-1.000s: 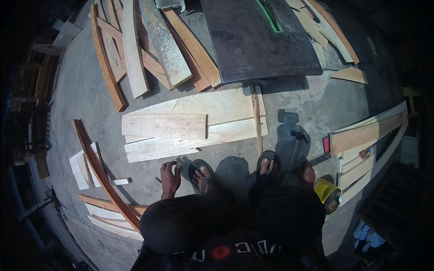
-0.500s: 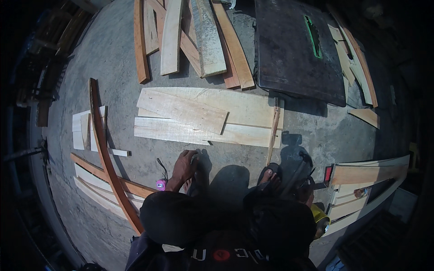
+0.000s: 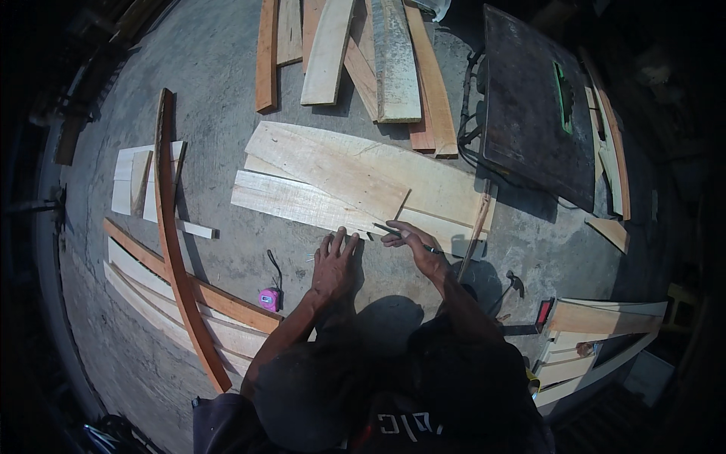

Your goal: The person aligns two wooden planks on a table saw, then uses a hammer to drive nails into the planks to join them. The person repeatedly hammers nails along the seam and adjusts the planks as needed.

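Two pale boards (image 3: pixel 333 178) are lying overlapped on the concrete floor (image 3: pixel 219 98), and both hands are working at their near edge. The left hand (image 3: pixel 333 265) is spreading flat and wide, fingers pressing down on the lower board's edge, likely pinning it so it cannot slide. At about three o'clock from it, the right hand (image 3: pixel 412 242) is pinching a thin dark tool (image 3: pixel 393 229), perhaps a pencil, its tip touching the wood just beside the left fingertips; what kind of tool it is I cannot tell for certain. A narrow wooden strip (image 3: pixel 478 227) is leaning across the boards' right end.

At eight o'clock from the left hand, a pink tape measure (image 3: pixel 268 300) is resting on the floor, near at hand. A long curved rail (image 3: pixel 175 250) is arching over stacked planks (image 3: pixel 151 287) further toward nine o'clock. At twelve o'clock more planks (image 3: pixel 378 60) are lying fanned out, and at two o'clock a dark table saw top (image 3: pixel 529 113) is sitting. A hammer (image 3: pixel 508 287) is lying at four o'clock.
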Action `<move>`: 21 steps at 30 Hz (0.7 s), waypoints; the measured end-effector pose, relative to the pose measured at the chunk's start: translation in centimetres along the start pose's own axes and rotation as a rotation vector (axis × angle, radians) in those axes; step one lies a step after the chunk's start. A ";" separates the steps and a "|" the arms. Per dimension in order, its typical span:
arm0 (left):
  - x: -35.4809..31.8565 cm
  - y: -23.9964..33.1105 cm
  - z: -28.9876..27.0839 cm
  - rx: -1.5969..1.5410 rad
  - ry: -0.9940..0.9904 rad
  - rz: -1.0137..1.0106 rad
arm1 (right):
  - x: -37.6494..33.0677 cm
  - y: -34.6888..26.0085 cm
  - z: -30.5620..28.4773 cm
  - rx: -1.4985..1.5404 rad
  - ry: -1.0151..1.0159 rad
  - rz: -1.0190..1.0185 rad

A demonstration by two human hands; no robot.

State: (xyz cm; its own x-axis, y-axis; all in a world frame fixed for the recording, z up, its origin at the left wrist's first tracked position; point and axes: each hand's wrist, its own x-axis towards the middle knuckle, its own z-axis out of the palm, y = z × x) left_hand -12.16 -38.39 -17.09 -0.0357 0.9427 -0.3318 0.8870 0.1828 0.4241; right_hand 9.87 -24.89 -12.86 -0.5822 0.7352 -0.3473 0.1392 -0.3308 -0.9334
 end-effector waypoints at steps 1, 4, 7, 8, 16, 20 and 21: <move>0.0 0.0 -0.1 0.006 -0.005 -0.005 | 1.1 0.2 0.1 -0.068 0.005 -0.046; 0.1 0.0 -0.2 -0.051 -0.022 -0.012 | 2.6 1.1 0.6 -0.131 0.021 -0.026; 0.3 0.0 -0.1 -0.058 -0.033 -0.011 | 2.5 1.7 1.0 -0.205 0.056 -0.042; 0.4 0.0 0.0 -0.041 -0.013 -0.002 | 2.4 1.8 1.1 -0.222 0.071 -0.097; 0.4 -0.4 0.3 0.039 -0.038 0.023 | 3.4 2.6 1.2 -0.534 0.119 0.021; 0.4 -0.3 0.6 0.046 -0.011 0.022 | 3.2 2.3 1.4 -0.514 0.125 0.027; 0.5 -0.3 0.7 0.058 -0.011 0.023 | 3.1 2.1 1.5 -0.485 0.127 0.017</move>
State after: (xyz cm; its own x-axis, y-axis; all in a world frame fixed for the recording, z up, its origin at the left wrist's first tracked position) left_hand -12.16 -38.21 -17.94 -0.0105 0.9433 -0.3319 0.9128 0.1445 0.3820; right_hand 7.17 -24.22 -15.78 -0.4788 0.8081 -0.3431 0.5215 -0.0526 -0.8517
